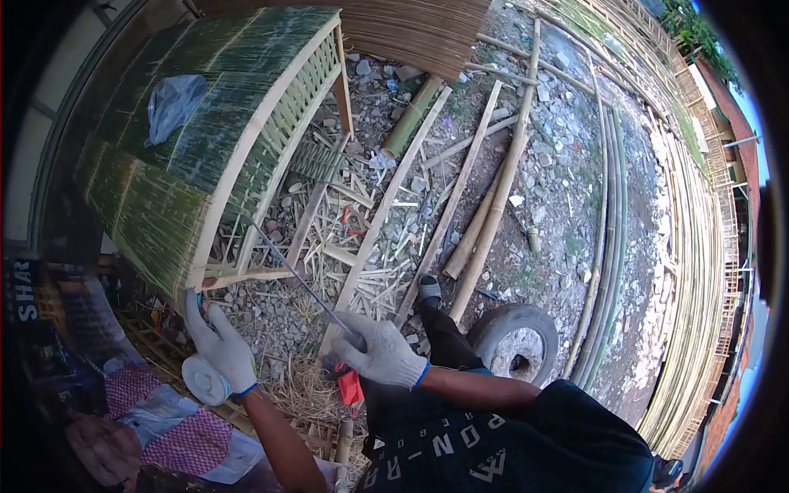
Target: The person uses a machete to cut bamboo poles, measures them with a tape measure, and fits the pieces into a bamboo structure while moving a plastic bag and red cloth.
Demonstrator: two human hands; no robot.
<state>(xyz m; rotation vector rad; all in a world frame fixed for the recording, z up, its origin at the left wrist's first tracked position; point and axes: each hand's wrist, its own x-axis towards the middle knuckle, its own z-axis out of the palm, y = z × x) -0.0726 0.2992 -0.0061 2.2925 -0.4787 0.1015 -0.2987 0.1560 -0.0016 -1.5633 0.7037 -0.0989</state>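
My right hand (382,352), in a white knitted glove, is closed round the grey handle of a long thin metal rod (296,273). The rod slants up and left, its far end near the slatted side of a woven bamboo frame. My left hand (220,349), gloved too, has its index finger stretched to the near lower corner of the green bamboo panel (164,215), with the thumb apart. Beside that wrist is a white round object (204,380), of a kind I cannot make out. Crumpled clear plastic (174,107) lies on the panel.
Bamboo strips and poles (493,205) lie over stony ground among wood offcuts. A tyre (516,341) lies by my leg, near a red object (350,388). A printed banner (177,427) spreads at lower left. Long bamboo poles (699,287) line the right side.
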